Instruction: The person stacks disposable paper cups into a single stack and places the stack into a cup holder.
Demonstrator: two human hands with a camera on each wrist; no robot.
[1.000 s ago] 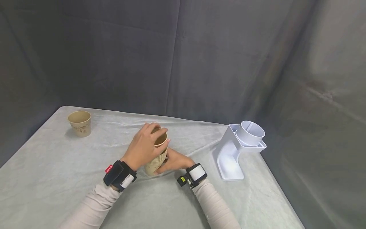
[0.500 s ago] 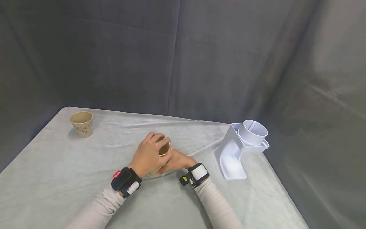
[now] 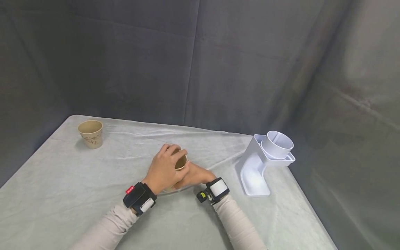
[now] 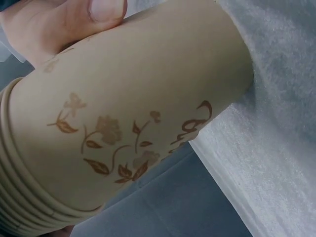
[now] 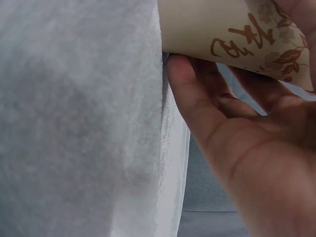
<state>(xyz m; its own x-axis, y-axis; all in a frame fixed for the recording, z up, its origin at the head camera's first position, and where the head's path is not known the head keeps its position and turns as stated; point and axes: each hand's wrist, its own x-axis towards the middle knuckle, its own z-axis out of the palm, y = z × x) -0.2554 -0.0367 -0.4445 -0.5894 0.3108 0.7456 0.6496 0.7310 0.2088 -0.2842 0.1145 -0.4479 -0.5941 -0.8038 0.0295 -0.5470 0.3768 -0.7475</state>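
A stack of beige paper cups [image 4: 123, 113] with brown flower print stands upright on the cloth, held between both hands. My left hand [image 3: 164, 168] grips it from above, fingers and thumb curled round the top rim; the brown inside of the top cup [image 3: 180, 163] shows between them. Lower down, my right hand [image 3: 195, 174] holds the stack's side. In the right wrist view, the thumb [image 5: 183, 71] lies along the cup wall close to the base. Several stacked rims [image 4: 22, 197] show in the left wrist view. From the head, most of the stack's side is hidden.
One separate beige paper cup [image 3: 91, 134] stands upright at the back left. To the right stands a white plastic stand [image 3: 252, 177] with a round cylinder [image 3: 276, 146] on top. A pale cloth [image 3: 62, 194] covers the table; grey curtains [image 3: 140, 62] enclose its back and sides.
Over the first half second, my left hand came down with the top cup, which sat higher above the stack; the stack's side became hidden. Since then both hands have stayed nearly still.
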